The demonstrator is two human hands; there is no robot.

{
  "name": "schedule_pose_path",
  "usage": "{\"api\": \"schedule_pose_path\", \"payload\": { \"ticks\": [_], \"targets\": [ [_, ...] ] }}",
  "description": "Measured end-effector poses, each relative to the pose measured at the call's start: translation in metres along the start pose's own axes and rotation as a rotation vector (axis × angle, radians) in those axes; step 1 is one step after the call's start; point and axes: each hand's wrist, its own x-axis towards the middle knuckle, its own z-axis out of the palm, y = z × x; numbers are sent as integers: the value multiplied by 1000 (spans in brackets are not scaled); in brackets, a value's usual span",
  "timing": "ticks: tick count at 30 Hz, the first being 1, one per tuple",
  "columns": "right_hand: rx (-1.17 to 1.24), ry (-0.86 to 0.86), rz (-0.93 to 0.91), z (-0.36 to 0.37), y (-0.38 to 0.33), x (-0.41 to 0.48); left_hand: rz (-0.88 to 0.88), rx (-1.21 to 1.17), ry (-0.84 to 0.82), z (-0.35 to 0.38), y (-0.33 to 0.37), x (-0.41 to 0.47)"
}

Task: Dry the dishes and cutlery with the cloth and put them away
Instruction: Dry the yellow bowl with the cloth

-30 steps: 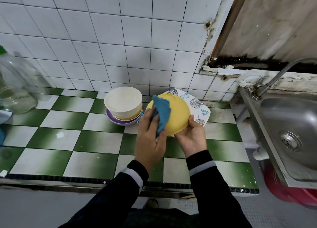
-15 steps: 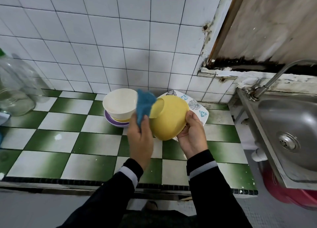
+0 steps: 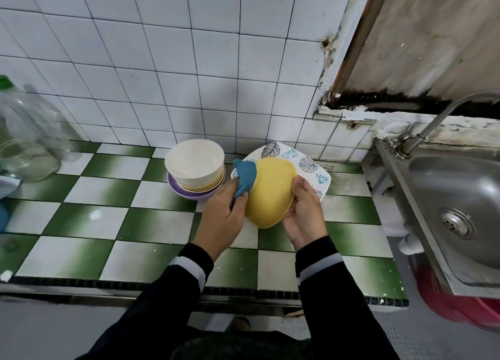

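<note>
Yellow bowl (image 3: pixel 270 194) and blue cloth (image 3: pixel 244 177) held over green-checked counter (image 3: pixel 89 254) beside steel sink (image 3: pixel 460 186).

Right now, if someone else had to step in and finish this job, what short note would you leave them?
Left hand: grips the blue cloth and presses it against the yellow bowl near its rim.
Right hand: holds that bowl tilted above the checkered counter.
On the counter: a stack of bowls, with the cream bowl on top and the purple bowl at the bottom. A leaf-print plate lies partly hidden behind the yellow bowl.
Done: nothing visibly put away. I cannot tell whether the stack is dry.
Left: finish wiping the yellow bowl, probably dry the plate, then store everything. No cutlery is in view.
</note>
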Motion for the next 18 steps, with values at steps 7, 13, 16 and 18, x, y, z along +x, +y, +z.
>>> {"api": "schedule_pose_path", "payload": {
  "ticks": [7,13,16,18],
  "targets": [
    [61,80,44,-13,-5,9,-534,-659,208,4,10,0],
    [312,65,72,2,-2,1,-291,-454,126,23,5,-20],
    [368,128,78,11,-1,2,-138,-328,64,26,-9,-28],
    [408,162,100,13,-4,5,-41,-141,20,26,-19,-31]
  ]
}}
